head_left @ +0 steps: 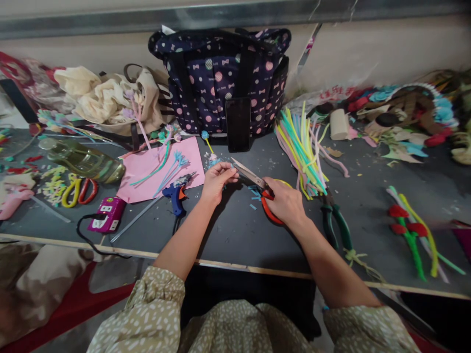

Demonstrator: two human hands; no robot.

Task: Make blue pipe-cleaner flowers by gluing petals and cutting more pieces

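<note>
My right hand (289,201) grips scissors (253,175) with orange-red and yellow handles, their blades pointing up and left, slightly parted. The blade tips reach the fingertips of my left hand (219,181), which is closed in a pinch. What those fingers hold is too small to make out. Several short blue cut pieces (254,197) lie on the table just left of the scissor handles. Behind my left hand are a small blue flower on a yellow stem (209,139) and some pale fluffy bits.
A blue glue gun (175,198) and pink sheet (162,171) with fuzzy stems lie left, near a purple power socket (107,214) and bottle (84,159). A phone (238,125) leans on a patterned bag (224,73). Pipe cleaners (300,152), pliers (334,223) and red fuzzy flowers (406,228) lie right.
</note>
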